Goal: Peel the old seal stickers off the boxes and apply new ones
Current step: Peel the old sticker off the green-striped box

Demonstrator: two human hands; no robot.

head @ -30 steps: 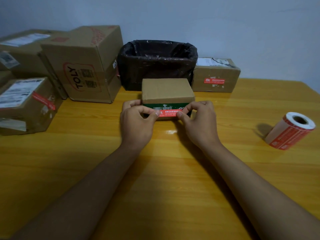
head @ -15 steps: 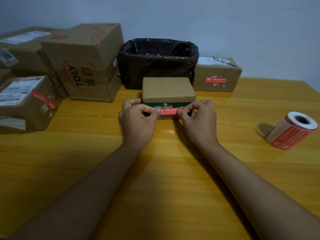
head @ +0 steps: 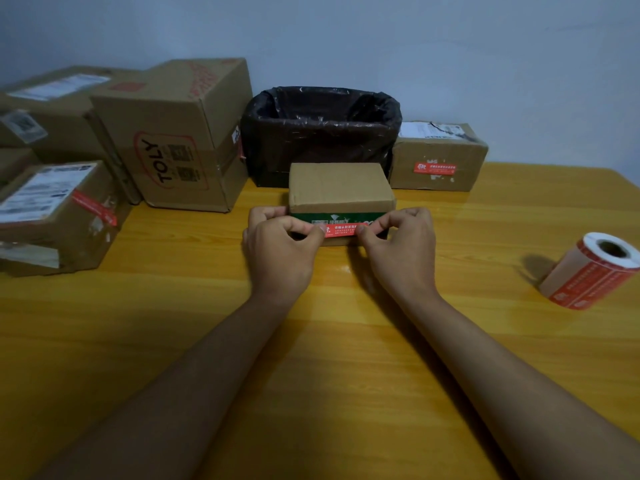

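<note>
The fingers (head: 320, 229) of the left hand (head: 277, 247) are curled, thumb tip pressed on the left end of the red seal sticker (head: 341, 229); the right hand (head: 401, 244) mirrors it, thumb on the sticker's right end, the other fingers bent against the box's right corner. The sticker lies flat across the near face of the small box (head: 339, 188), over a green printed band, just above the box's lower edge. The box sits on the yellow counter (head: 311, 341), its back close to a bin lined with a black bag (head: 322, 133). Right of the bin stands a box with a red sticker (head: 438, 157); to the left, a tall TOLY carton (head: 173, 133) and a stack of worn boxes (head: 52, 209). The sticker roll (head: 592, 271) lies on its side well to the right, near the counter's edge. Bare counter stretches between both forearms and to either side.
</note>
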